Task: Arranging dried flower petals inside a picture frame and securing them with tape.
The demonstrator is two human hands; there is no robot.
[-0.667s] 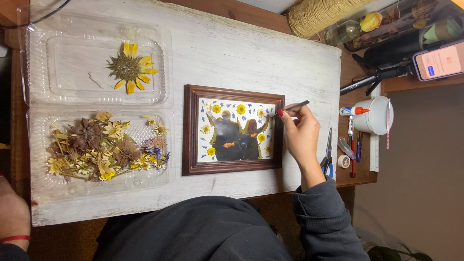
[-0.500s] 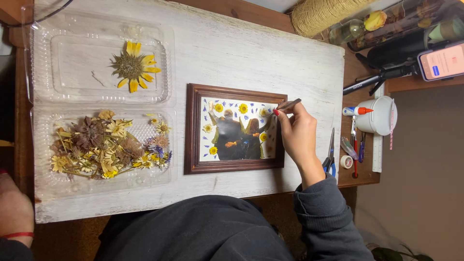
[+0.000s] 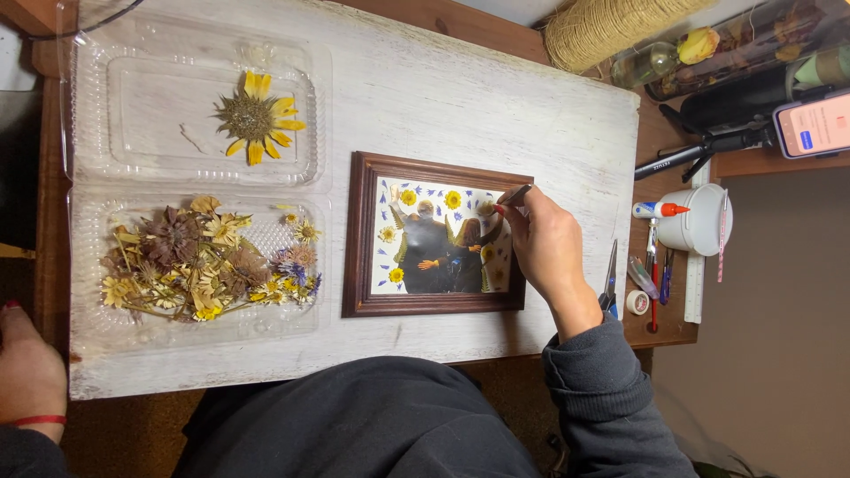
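A dark wooden picture frame (image 3: 361,235) lies on the white board (image 3: 443,97); inside it is a photo dotted with small yellow and blue pressed flowers. My right hand (image 3: 549,248) rests at the frame's right edge and grips thin tweezers (image 3: 513,195), whose tip sits over a small flower at the upper right of the photo. My left hand (image 3: 27,372) lies at the bottom left corner, off the board, fingers curled and holding nothing that I can see.
A clear plastic clamshell (image 3: 97,133) holds one dried sunflower (image 3: 255,115) in its upper half and a heap of dried flowers (image 3: 204,261) in its lower half. Scissors (image 3: 611,274), a glue bottle (image 3: 660,210), a white cup (image 3: 704,221), twine (image 3: 611,31) and a phone (image 3: 813,128) lie at right.
My right hand has shifted slightly left over the frame's right edge, bringing the tweezers' tip onto the photo. The left hand stays at the bottom left corner.
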